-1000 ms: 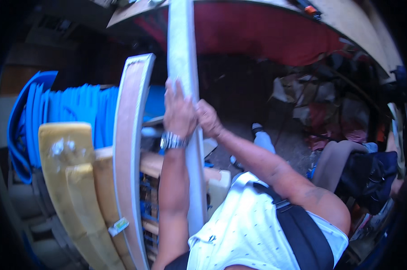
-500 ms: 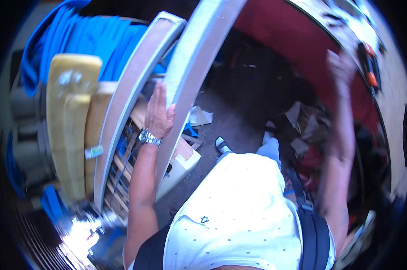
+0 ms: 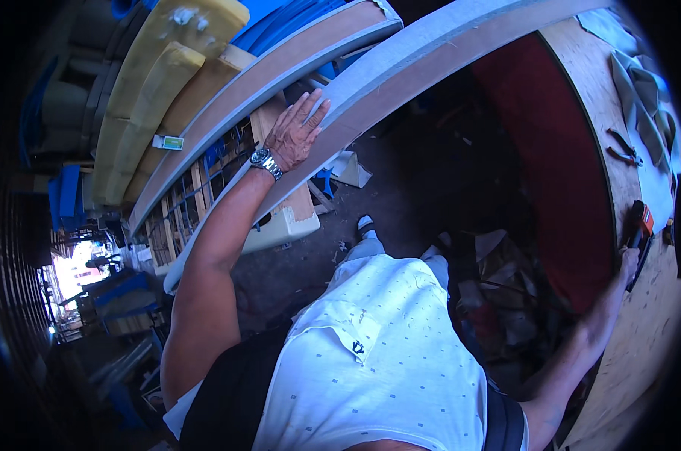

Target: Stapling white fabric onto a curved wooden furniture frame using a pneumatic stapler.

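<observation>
My left hand (image 3: 294,135), with a metal watch on its wrist, lies with outstretched fingers on the long curved board (image 3: 378,98), which has a pale grey padded edge and a brownish face. Its fingers are not wrapped round the board. Over at the right, my right hand (image 3: 627,263) is at a black-and-orange hand tool (image 3: 639,229) on the plywood-topped bench (image 3: 645,316). The fingers seem closed round the tool's lower part; its exact kind does not show clearly.
Pliers (image 3: 624,149) and grey fabric (image 3: 645,105) lie on the bench. A second curved board (image 3: 280,64), yellow foam pieces (image 3: 141,98) and a slatted wooden frame (image 3: 197,184) stand at left. Scraps (image 3: 498,263) litter the floor beside dark red cloth (image 3: 551,180).
My right hand has come down from above the bench to the tool. The view has turned, and the long board lies more slanted across it. My left hand stays on the board.
</observation>
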Action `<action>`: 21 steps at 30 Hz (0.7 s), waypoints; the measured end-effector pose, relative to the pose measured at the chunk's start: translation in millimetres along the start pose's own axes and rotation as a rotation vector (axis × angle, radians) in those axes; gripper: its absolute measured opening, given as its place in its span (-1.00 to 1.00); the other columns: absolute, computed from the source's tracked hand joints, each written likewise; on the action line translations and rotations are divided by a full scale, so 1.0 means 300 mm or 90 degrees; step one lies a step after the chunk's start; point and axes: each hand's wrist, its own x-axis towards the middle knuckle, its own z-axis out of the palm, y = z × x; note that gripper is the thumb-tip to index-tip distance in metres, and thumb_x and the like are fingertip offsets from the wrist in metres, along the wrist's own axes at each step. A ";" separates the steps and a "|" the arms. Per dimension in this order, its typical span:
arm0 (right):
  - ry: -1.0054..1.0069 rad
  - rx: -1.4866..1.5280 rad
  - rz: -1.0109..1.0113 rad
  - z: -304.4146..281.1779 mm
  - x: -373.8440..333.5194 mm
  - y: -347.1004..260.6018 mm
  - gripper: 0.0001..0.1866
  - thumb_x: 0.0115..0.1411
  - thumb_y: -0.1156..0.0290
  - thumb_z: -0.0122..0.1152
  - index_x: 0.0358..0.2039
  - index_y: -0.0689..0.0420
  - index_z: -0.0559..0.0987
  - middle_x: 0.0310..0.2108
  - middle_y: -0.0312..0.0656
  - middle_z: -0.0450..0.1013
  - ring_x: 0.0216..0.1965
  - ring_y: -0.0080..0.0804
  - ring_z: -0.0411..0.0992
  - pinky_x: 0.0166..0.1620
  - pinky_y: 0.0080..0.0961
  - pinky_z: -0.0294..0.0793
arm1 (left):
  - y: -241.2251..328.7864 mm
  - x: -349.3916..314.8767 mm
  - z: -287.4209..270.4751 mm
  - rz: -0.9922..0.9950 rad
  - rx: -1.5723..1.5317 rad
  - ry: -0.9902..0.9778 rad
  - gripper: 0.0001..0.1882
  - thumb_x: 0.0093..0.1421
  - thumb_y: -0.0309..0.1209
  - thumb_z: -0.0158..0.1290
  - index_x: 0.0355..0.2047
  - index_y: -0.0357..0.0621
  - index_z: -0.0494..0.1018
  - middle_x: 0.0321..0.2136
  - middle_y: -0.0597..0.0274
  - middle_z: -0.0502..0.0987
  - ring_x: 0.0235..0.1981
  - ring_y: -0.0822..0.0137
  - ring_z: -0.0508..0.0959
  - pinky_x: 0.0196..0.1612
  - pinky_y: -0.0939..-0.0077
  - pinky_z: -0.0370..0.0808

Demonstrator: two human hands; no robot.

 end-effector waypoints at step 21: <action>-0.526 0.703 -0.281 -0.019 -1.157 -1.187 -0.78 0.21 0.35 0.33 -0.15 0.11 0.60 -0.37 -0.28 0.56 -0.32 -0.43 0.56 -0.21 -0.46 0.56 | -0.138 -0.135 0.031 0.039 -0.120 0.084 -0.22 0.31 -0.23 0.00 0.48 0.18 -0.07 0.46 0.20 0.00 0.41 0.04 0.16 0.32 0.01 0.25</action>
